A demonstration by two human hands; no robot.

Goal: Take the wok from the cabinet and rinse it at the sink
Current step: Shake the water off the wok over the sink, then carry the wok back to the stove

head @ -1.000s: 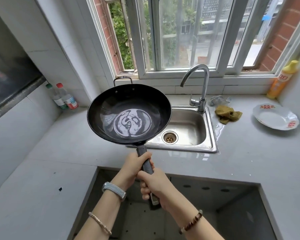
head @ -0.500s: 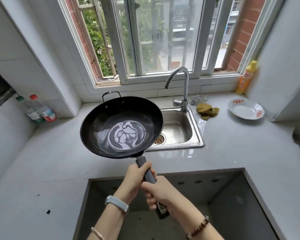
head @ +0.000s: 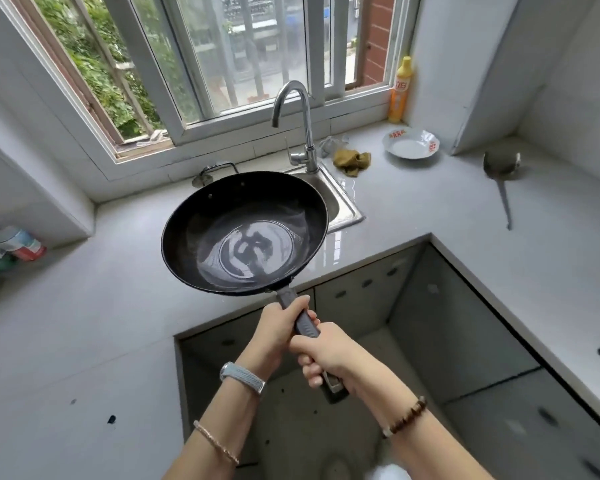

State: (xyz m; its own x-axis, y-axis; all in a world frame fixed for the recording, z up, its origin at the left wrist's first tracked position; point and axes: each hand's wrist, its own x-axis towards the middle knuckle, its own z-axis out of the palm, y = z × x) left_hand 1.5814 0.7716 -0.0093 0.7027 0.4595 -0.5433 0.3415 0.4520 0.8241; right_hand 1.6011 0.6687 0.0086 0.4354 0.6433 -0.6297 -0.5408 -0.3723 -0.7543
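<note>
The black wok hangs in the air over the counter's front edge, with a shallow pool of water shining in its bottom. My left hand grips the dark handle near the pan. My right hand grips the same handle lower down, near its end. The wok covers most of the steel sink; only the sink's right rim shows. The curved faucet stands behind the sink, with no water running.
A yellow-green cloth, a white plate and a yellow bottle sit right of the sink. A metal ladle lies on the right counter. Bottles stand at far left. An open recess lies below my hands.
The wok has come back from over the sink toward me and tilted; the water in it has shifted. The view has turned right, showing the ladle and right counter.
</note>
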